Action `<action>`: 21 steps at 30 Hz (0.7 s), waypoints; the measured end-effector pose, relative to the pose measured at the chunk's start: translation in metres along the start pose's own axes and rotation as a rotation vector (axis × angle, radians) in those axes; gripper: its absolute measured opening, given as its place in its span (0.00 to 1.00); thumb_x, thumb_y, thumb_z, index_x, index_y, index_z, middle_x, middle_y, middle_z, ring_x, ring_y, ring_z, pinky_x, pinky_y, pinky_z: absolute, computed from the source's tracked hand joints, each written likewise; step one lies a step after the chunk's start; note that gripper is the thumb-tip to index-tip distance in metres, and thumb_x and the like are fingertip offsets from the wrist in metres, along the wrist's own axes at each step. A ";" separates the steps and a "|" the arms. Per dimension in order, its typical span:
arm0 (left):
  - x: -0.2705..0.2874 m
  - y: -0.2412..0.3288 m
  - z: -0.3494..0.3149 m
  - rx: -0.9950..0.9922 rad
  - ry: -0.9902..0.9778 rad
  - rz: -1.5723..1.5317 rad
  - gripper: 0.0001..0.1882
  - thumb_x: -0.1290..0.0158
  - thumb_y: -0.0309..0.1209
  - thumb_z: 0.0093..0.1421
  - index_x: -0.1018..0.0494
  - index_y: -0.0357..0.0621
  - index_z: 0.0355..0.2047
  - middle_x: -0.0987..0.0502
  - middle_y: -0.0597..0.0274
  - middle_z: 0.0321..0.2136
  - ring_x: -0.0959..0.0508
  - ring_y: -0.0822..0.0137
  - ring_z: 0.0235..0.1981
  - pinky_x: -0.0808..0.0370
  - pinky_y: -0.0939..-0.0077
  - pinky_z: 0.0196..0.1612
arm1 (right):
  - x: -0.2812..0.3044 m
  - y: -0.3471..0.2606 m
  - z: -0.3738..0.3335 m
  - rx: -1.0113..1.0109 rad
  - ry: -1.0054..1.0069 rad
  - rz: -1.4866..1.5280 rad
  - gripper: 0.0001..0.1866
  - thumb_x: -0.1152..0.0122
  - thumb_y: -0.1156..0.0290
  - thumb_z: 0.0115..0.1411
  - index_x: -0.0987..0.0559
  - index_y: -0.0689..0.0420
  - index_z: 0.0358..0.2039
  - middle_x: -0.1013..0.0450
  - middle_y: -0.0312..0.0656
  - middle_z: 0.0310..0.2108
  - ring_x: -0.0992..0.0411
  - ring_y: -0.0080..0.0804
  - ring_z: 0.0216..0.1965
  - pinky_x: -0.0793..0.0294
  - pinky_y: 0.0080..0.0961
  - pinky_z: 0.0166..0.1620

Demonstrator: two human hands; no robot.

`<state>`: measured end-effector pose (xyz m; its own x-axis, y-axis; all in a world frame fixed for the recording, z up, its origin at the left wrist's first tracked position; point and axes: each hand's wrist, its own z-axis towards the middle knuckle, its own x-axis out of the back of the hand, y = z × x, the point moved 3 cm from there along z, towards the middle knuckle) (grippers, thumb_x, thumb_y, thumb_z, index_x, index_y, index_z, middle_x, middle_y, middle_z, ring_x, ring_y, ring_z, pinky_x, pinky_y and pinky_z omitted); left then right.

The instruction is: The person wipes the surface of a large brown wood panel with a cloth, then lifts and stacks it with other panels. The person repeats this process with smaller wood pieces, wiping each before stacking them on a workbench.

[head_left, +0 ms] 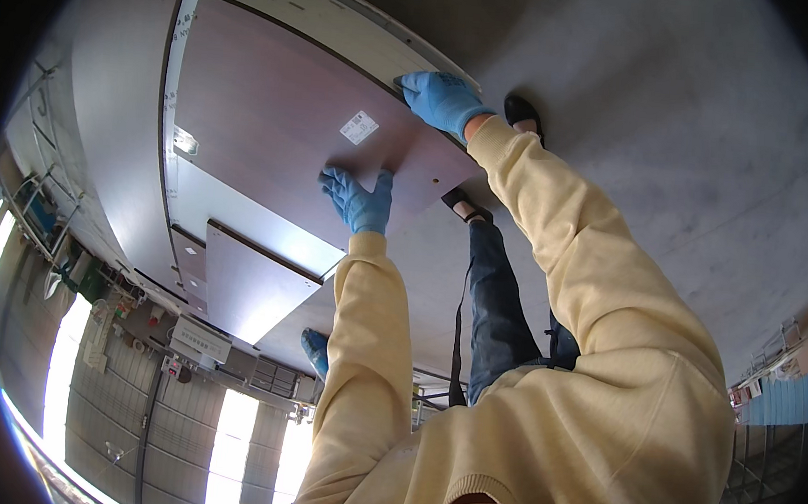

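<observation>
Head: brown panel (257, 82), grey floor (657, 111), panelled wall (114, 410).

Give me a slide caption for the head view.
Blue-gloved left hand spread open over a brown panel near a white label; right hand, also gloved, at the panel's edge.

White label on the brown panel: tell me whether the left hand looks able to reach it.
Probably yes: the left hand, fingers spread, is over the same brown panel, close to the white label, with nothing visible between them.
</observation>
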<state>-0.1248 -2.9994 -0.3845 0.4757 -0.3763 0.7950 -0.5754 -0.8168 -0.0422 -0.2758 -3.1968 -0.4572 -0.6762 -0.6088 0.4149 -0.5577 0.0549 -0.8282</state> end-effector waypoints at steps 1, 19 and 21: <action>-0.001 -0.003 0.000 -0.004 0.003 0.007 0.64 0.37 0.57 0.55 0.62 0.35 0.76 0.62 0.39 0.76 0.61 0.38 0.77 0.58 0.56 0.78 | 0.001 -0.004 -0.001 -0.013 -0.104 -0.053 0.13 0.46 0.62 0.67 0.16 0.52 0.40 0.19 0.50 0.43 0.21 0.55 0.44 0.22 0.48 0.48; -0.012 -0.011 0.005 -0.010 0.020 0.003 0.64 0.36 0.57 0.56 0.64 0.35 0.76 0.62 0.40 0.76 0.62 0.40 0.77 0.59 0.56 0.78 | 0.044 -0.022 -0.047 -0.259 -0.482 0.050 0.22 0.50 0.71 0.65 0.21 0.51 0.59 0.21 0.50 0.51 0.21 0.52 0.49 0.22 0.41 0.55; -0.014 -0.014 0.006 -0.002 0.022 -0.011 0.65 0.36 0.57 0.56 0.64 0.35 0.76 0.62 0.39 0.76 0.61 0.40 0.77 0.59 0.56 0.78 | 0.062 -0.036 -0.056 -0.395 -0.585 0.113 0.24 0.49 0.71 0.64 0.23 0.51 0.61 0.20 0.49 0.51 0.20 0.51 0.48 0.23 0.40 0.56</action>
<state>-0.1193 -2.9853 -0.3988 0.4674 -0.3579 0.8083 -0.5716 -0.8199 -0.0326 -0.3248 -3.1928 -0.3809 -0.4330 -0.9010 -0.0272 -0.7068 0.3581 -0.6101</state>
